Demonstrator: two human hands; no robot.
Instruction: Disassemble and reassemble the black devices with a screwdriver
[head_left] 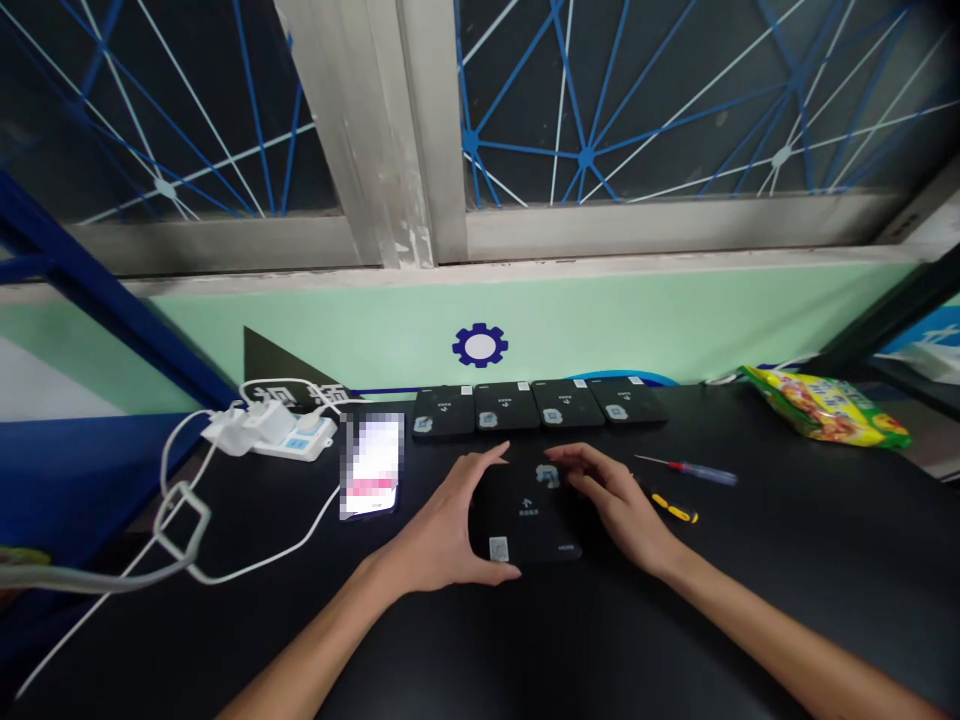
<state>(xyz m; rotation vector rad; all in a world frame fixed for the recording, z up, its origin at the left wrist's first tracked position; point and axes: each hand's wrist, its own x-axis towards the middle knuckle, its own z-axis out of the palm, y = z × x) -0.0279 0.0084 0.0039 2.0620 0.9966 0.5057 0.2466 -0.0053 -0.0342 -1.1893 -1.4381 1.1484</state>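
Note:
A flat black square box [517, 520] with grey lettering lies on the black table, upside down to my view. It carries a small white code label near its front left corner and a shiny sticker [547, 476] near its far right corner. My left hand [442, 515] grips the box's left side, thumb at the front edge and fingers at the far edge. My right hand [611, 500] has bent fingers at the far right corner, touching the box beside the sticker. Its thumb is partly hidden.
Several similar black boxes [506, 405] stand in a row by the wall. A screwdriver [697, 472] and a yellow-and-black tool [675, 508] lie right, with a snack bag [832, 408] beyond. Left are a lit phone [373, 465], a power strip [296, 440] and white cables [255, 575].

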